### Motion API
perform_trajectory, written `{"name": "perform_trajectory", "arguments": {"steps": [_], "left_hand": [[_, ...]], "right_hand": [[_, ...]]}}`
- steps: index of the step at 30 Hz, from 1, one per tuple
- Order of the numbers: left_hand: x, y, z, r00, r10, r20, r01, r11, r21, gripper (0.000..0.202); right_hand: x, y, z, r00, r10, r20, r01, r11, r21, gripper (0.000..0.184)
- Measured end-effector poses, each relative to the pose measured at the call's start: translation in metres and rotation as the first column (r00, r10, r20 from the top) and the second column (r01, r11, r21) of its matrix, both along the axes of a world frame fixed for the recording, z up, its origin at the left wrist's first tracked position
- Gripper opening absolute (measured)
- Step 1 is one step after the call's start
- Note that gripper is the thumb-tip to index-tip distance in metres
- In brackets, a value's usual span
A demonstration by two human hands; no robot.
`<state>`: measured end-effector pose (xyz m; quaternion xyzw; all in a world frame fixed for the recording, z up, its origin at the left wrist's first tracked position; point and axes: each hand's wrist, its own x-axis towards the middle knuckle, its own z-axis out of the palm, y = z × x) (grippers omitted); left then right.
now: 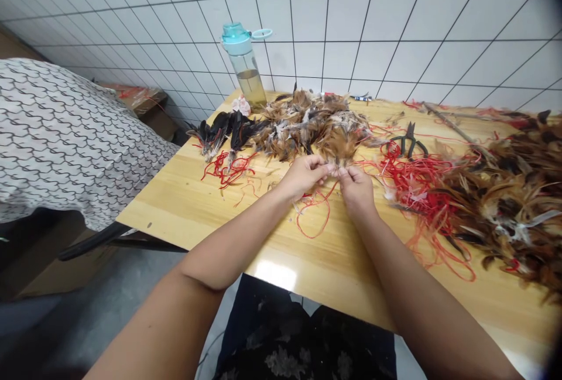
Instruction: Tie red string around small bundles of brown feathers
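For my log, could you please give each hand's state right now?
Left hand: closed, holding a brown feather bundle by its base.
Right hand: closed, holding the same bundle.

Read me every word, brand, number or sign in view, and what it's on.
No readable text anywhere in view.
Bottle: no lettering can be made out.
Small blue-and-white item at the table's back edge: any print is too small and blurred to read.
Pliers: no legible marking.

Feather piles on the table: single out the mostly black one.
The small leftmost pile, near the bottle: its feathers are mostly black, while the middle pile and the large right-hand pile are mostly brown.
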<state>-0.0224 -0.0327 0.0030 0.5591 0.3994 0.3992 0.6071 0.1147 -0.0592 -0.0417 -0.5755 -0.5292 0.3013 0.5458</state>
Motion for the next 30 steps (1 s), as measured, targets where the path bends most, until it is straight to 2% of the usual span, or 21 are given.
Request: {"name": "perform_trajectory", "arguments": {"steps": [6,9,12,15,19,23,26,30], "left_hand": [[0.000,0.000,0.000,1.000,0.021,-0.015,-0.022,0.999,-0.046,0.027],[0.001,-0.001,0.002,1.000,0.019,-0.012,-0.020,0.997,-0.075,0.027],[0.003,-0.002,0.002,0.999,0.031,-0.029,-0.034,0.995,-0.099,0.024],[0.003,-0.001,-0.003,0.995,0.046,-0.084,-0.050,0.998,-0.046,0.022],[0.001,0.003,-0.013,0.974,0.094,-0.207,-0.076,0.993,0.093,0.025],[-0.001,0.006,-0.018,0.964,0.113,-0.240,-0.080,0.987,0.142,0.018],[0.000,0.006,-0.014,0.977,0.038,-0.211,-0.028,0.998,0.051,0.012],[0.003,0.001,-0.003,0.998,-0.050,-0.024,0.048,0.994,-0.095,0.017]], "right_hand": [[-0.001,-0.006,0.010,0.984,-0.065,0.165,0.063,0.998,0.019,0.021],[0.000,-0.007,0.011,0.968,-0.099,0.230,0.098,0.995,0.013,0.024],[0.000,-0.007,0.009,0.965,-0.085,0.247,0.082,0.996,0.021,0.027],[-0.001,-0.005,0.009,0.967,-0.045,0.251,0.041,0.999,0.023,0.027],[-0.001,-0.003,0.009,0.952,-0.002,0.307,0.003,1.000,-0.003,0.028],[-0.003,-0.008,0.013,0.878,0.002,0.479,0.012,1.000,-0.025,0.024],[-0.006,-0.014,0.019,0.783,0.008,0.622,0.066,0.993,-0.096,0.020],[-0.011,-0.019,0.024,0.689,0.001,0.724,0.161,0.975,-0.156,0.021]]}}
